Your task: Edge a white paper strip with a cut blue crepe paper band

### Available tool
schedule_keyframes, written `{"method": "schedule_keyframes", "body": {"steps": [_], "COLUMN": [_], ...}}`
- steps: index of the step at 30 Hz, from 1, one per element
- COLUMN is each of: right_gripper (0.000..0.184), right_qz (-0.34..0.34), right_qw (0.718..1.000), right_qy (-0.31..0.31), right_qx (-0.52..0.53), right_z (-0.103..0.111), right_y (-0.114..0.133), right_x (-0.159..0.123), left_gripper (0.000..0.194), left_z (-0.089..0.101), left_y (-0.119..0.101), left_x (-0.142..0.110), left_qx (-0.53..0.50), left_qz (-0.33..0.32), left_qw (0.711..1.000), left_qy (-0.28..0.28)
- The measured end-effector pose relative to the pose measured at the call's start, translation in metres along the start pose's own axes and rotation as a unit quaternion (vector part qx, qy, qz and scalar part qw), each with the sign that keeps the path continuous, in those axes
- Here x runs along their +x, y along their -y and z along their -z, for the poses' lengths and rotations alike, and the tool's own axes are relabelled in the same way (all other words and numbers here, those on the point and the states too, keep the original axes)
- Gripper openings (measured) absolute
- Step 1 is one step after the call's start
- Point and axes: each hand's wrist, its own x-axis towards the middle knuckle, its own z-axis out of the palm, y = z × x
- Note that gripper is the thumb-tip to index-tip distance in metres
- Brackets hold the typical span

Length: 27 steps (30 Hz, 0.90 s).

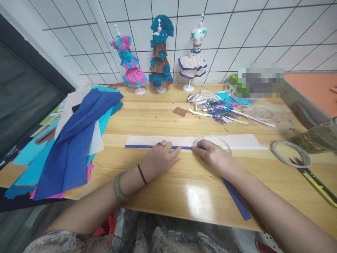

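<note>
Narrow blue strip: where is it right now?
In the head view, near centre, the narrow blue strip lies along the near edge of the pale strip, passing under the left hand and right hand.

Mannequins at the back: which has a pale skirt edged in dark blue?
The rightmost mannequin: blue edges its pale skirt, like the blue strip under the left hand. The left mannequin wears pink and turquoise, the middle mannequin teal and brown.

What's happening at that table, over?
Left hand on blue strip, along lower edge of pale strip. Right hand pinching blue strip further along. Tape roll lies off the right end.
</note>
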Motion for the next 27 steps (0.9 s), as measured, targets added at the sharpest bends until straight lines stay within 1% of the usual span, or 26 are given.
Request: {"method": "schedule_keyframes", "body": {"steps": [7, 11, 15, 19, 22, 25, 27], "right_gripper": [0.031, 0.031, 0.033, 0.031, 0.031, 0.031, 0.032], "right_qz": [-0.005, 0.001, -0.008, -0.015, -0.006, -0.004, -0.01], "right_qw": [1.0, 0.999, 0.999, 0.997, 0.998, 0.998, 0.997], "right_qy": [-0.01, -0.006, -0.01, -0.025, -0.022, -0.024, -0.029], "right_qx": [0.026, 0.036, 0.04, 0.072, 0.061, 0.055, 0.073], "right_z": [-0.001, 0.0, 0.0, -0.002, -0.004, -0.005, -0.005], "right_y": [-0.002, -0.002, -0.001, -0.001, -0.002, -0.003, -0.005], "right_x": [0.0, 0.001, 0.0, 0.0, 0.0, 0.0, -0.001], "left_gripper": [0.034, 0.036, 0.04, 0.039, 0.034, 0.028, 0.028], "left_z": [0.003, 0.008, 0.01, 0.007, 0.005, 0.002, -0.001], "left_y": [0.001, 0.001, -0.005, -0.016, -0.022, -0.023, -0.022], "left_x": [0.003, 0.007, 0.014, 0.022, 0.027, 0.031, 0.033], "left_qx": [-0.016, -0.001, 0.032, 0.033, 0.015, -0.014, -0.034], "left_qz": [0.022, 0.001, -0.009, -0.028, -0.047, -0.059, -0.062], "left_qw": [1.0, 1.0, 0.998, 0.999, 0.999, 0.998, 0.997], "left_qy": [0.015, 0.031, 0.047, 0.025, 0.01, -0.004, -0.013]}}
